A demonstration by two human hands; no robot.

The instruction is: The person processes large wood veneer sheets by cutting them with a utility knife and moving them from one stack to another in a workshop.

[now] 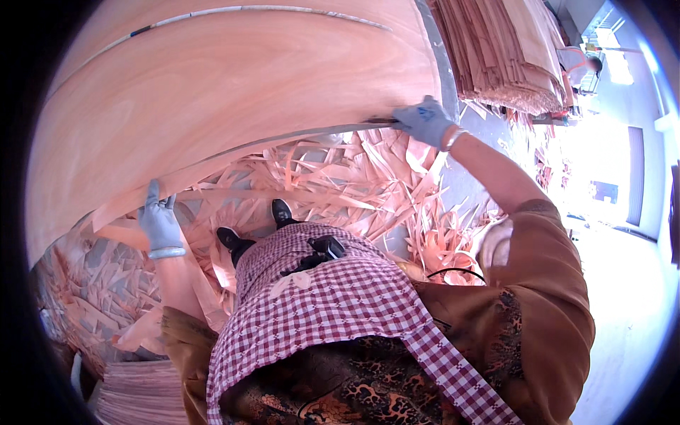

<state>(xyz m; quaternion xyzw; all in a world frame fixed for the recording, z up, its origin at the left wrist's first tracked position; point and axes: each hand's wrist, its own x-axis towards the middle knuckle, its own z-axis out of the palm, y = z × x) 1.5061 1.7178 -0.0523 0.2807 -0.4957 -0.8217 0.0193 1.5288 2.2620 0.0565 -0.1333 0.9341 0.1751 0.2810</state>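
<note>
A broad, pale pinkish wood veneer sheet (pixel 234 92) lies across the table in front of me. At its near right edge, my right hand (pixel 425 122), in a light grey-blue glove, is closed around a dark, thin knife (pixel 382 121) whose tip points left along the edge. My left hand (pixel 161 221), gloved alike, touches the near edge further left. Its index finger stretches out onto the sheet, with the other fingers partly bent and apart. Under that edge, a narrow veneer strip (pixel 248 193) runs rightward from beside my left hand.
Veneer scraps (pixel 340 173) cover the floor around my shoes (pixel 282 211). A tall veneer stack (pixel 503 53) stands at the far right, another stack (pixel 138 393) at the lower left. A long thin rod (pixel 248 8) lies across the sheet. Another person (pixel 577 64) is beyond the far-right stack.
</note>
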